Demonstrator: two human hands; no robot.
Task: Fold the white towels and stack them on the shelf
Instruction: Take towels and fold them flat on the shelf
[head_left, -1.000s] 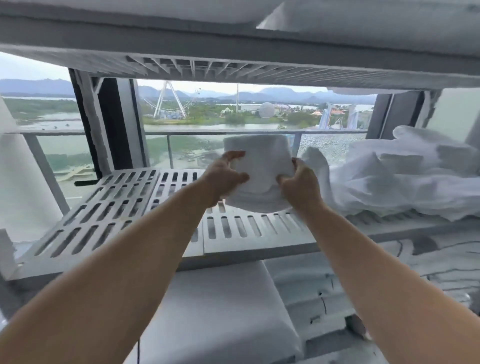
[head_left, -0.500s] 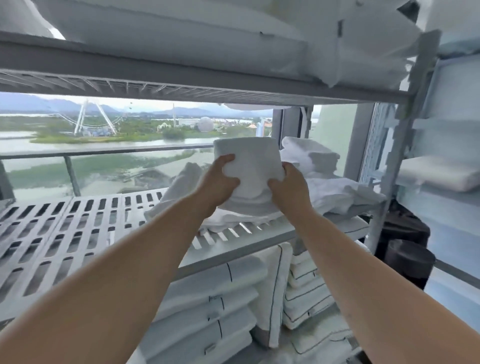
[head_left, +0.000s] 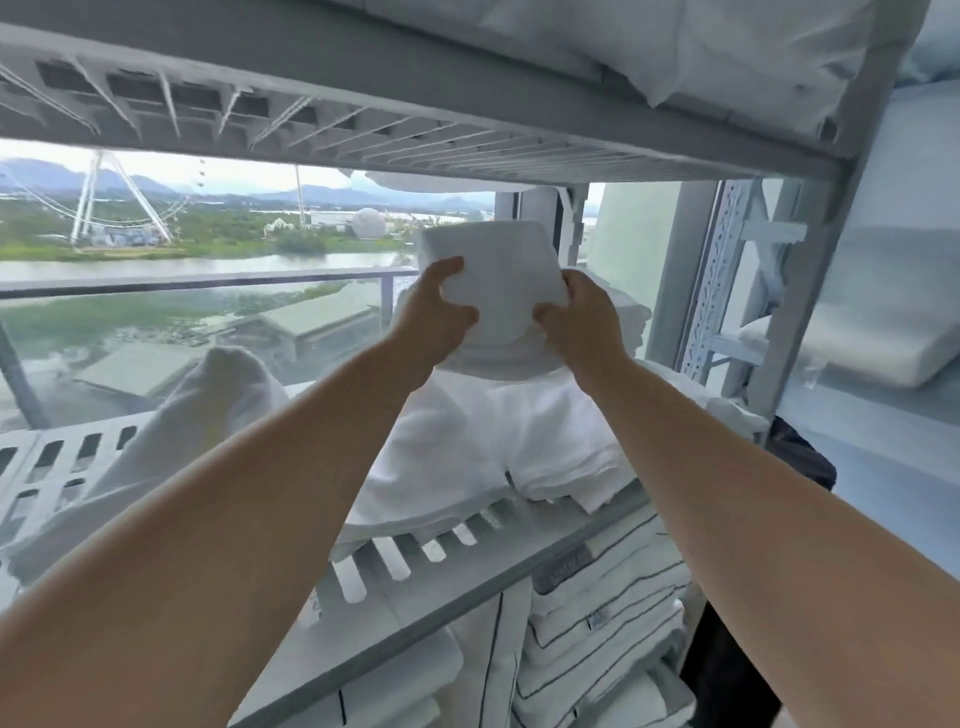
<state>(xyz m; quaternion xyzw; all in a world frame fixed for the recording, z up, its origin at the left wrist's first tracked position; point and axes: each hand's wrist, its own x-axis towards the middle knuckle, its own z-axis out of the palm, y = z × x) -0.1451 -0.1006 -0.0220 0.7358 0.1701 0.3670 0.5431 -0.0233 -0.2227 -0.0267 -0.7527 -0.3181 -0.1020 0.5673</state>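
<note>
A folded white towel (head_left: 493, 280) is held up in the air above the slatted grey shelf (head_left: 457, 577). My left hand (head_left: 434, 319) grips its left edge, thumb on top. Its right edge is gripped by my right hand (head_left: 576, 325). Below and behind the held towel lies a heap of loose white towels (head_left: 467, 457) on the right half of the shelf. A further folded white towel (head_left: 623, 312) sits on that heap, partly hidden by my right hand.
An upper shelf (head_left: 415, 109) loaded with white bedding hangs close overhead. The grey shelf post (head_left: 810, 291) stands at the right, with more shelves beyond. Stacked striped linen (head_left: 597, 639) fills the level below. A window and railing are behind.
Both hands carried the folded towel to the right along the shelf, from over the bare slats to above the heap of loose towels. The view swung right with them.
</note>
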